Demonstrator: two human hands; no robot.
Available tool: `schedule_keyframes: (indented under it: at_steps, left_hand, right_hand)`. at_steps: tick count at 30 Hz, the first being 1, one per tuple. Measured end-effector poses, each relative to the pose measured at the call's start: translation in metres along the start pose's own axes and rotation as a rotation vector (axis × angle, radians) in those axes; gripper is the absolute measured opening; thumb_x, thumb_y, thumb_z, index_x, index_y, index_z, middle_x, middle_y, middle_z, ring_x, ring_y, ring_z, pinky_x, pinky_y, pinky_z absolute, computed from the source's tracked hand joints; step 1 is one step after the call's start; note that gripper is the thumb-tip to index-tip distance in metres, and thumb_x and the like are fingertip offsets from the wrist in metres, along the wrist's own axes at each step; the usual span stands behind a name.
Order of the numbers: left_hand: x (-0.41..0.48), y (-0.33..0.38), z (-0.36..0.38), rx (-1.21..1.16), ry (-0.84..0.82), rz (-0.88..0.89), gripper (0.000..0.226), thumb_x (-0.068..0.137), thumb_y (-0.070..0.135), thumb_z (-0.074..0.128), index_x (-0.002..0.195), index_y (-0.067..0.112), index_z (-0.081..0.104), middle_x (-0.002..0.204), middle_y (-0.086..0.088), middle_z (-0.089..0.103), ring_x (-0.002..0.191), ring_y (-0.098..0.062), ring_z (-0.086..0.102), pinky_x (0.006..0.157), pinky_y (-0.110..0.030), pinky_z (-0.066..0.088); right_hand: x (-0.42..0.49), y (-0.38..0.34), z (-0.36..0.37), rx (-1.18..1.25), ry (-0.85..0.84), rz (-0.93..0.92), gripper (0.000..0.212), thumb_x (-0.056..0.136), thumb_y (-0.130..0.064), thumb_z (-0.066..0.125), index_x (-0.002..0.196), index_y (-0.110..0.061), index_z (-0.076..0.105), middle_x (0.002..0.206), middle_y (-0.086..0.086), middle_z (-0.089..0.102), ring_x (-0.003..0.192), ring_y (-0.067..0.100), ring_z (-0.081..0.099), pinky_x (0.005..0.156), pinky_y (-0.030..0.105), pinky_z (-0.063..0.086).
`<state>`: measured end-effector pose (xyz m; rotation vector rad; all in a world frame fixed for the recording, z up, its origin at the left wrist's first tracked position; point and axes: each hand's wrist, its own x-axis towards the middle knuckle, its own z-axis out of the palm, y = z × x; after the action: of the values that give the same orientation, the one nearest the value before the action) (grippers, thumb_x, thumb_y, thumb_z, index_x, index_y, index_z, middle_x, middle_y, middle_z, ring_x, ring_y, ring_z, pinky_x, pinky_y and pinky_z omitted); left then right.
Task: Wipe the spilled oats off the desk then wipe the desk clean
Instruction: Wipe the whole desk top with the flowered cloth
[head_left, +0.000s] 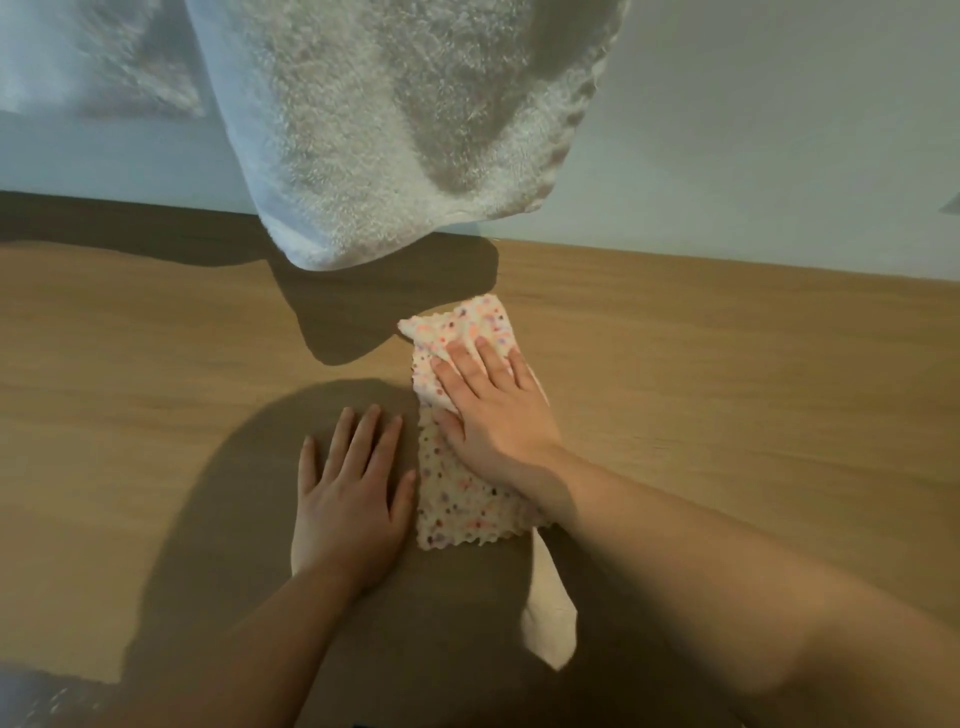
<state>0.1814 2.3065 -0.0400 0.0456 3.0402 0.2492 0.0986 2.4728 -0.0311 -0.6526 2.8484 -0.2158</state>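
Your right hand (493, 421) lies flat with straight fingers, pressing the spotted cloth (457, 504) onto the middle of the wooden desk (727, 364). Your left hand (348, 499) rests palm-down just beside it, holding nothing. A fluffy white towel (395, 130) hangs before the pale wall (779, 130).

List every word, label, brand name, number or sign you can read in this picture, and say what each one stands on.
None: no readable text shows anywhere in this view.
The cloth under the right hand bears only coloured dots, no letters or numbers.
The towel, the desk and the wall show no print, label or sign.
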Motion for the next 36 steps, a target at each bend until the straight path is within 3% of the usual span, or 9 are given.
schedule_keyframes:
  at_steps: [5,7,13,19,23,26,28,32,36]
  left_hand:
    - [0.001,-0.002,-0.001,0.037,0.003,0.029,0.057,0.092,0.047,0.029,0.14,0.019,0.042,0.147,-0.005,0.04,0.14,-0.018,0.021,0.111,-0.046,0.013]
    - [0.001,-0.003,-0.001,0.045,0.002,0.033,0.057,0.092,0.047,0.029,0.142,0.02,0.04,0.148,-0.004,0.038,0.141,-0.018,0.019,0.112,-0.045,0.011]
    - [-0.001,-0.002,0.0,0.038,0.016,0.018,0.058,0.092,0.048,0.029,0.142,0.021,0.04,0.149,-0.004,0.037,0.142,-0.018,0.019,0.113,-0.043,0.009]
    - [0.001,0.0,-0.002,0.013,0.003,-0.011,0.067,0.089,0.055,0.014,0.147,0.025,0.03,0.155,0.0,0.024,0.145,-0.015,0.007,0.117,-0.044,0.004]
    - [0.001,0.0,-0.003,0.04,-0.01,-0.014,0.072,0.087,0.055,0.008,0.148,0.023,0.029,0.156,-0.001,0.024,0.145,-0.018,0.01,0.116,-0.046,0.007]
    - [0.002,0.005,-0.002,0.087,-0.022,-0.011,0.067,0.09,0.05,0.016,0.142,0.015,0.039,0.148,-0.008,0.037,0.141,-0.027,0.025,0.11,-0.055,0.023]
    - [0.001,0.012,-0.006,0.113,-0.053,-0.043,0.07,0.089,0.05,0.01,0.146,0.016,0.032,0.153,-0.007,0.03,0.143,-0.027,0.02,0.111,-0.055,0.018]
    - [-0.007,0.049,-0.007,0.057,-0.149,-0.155,0.062,0.098,0.045,0.015,0.152,0.019,0.001,0.159,0.0,-0.006,0.146,-0.021,-0.01,0.116,-0.051,0.002]
    - [-0.043,0.104,0.005,0.057,-0.212,-0.084,0.067,0.093,0.052,0.0,0.15,0.019,-0.013,0.157,0.0,-0.019,0.143,-0.021,-0.021,0.114,-0.055,-0.008]
  right_hand:
    - [0.065,0.006,-0.011,-0.002,0.03,-0.003,0.058,0.098,-0.047,0.022,0.15,-0.025,0.014,0.158,-0.001,0.007,0.145,0.023,-0.002,0.116,0.042,-0.008]
    - [0.084,0.021,-0.02,-0.01,0.017,0.044,0.06,0.097,-0.048,0.018,0.151,-0.025,0.011,0.159,-0.002,0.0,0.144,0.022,-0.01,0.116,0.043,-0.009]
    - [0.053,0.106,-0.03,0.024,-0.003,0.401,0.063,0.096,-0.053,0.011,0.151,-0.027,-0.006,0.157,0.0,-0.013,0.144,0.023,-0.015,0.114,0.045,-0.009]
    - [-0.046,0.136,-0.021,0.079,0.062,0.752,0.064,0.095,-0.052,0.007,0.151,-0.022,-0.005,0.157,0.004,-0.013,0.144,0.025,-0.012,0.116,0.049,-0.003]
    - [-0.083,0.051,0.001,0.035,0.031,0.508,0.064,0.096,-0.05,0.013,0.149,-0.023,-0.01,0.154,0.002,-0.022,0.142,0.025,-0.021,0.112,0.046,-0.016]
    - [-0.098,-0.002,0.017,0.021,0.055,0.179,0.064,0.094,-0.049,0.022,0.151,-0.021,0.011,0.158,0.002,-0.001,0.145,0.025,-0.004,0.112,0.043,-0.014]
    - [-0.1,0.008,0.017,0.015,0.0,0.092,0.065,0.094,-0.052,0.015,0.151,-0.024,0.004,0.155,-0.004,-0.013,0.144,0.02,-0.012,0.11,0.038,-0.021]
    - [-0.13,0.081,0.013,-0.03,0.042,0.33,0.078,0.077,-0.06,-0.012,0.148,-0.029,-0.012,0.152,-0.008,-0.023,0.139,0.012,-0.024,0.112,0.037,-0.015]
    - [-0.188,0.132,0.007,-0.005,0.006,0.614,0.069,0.089,-0.058,-0.006,0.149,-0.026,-0.012,0.156,-0.002,-0.018,0.142,0.017,-0.019,0.116,0.04,-0.008]
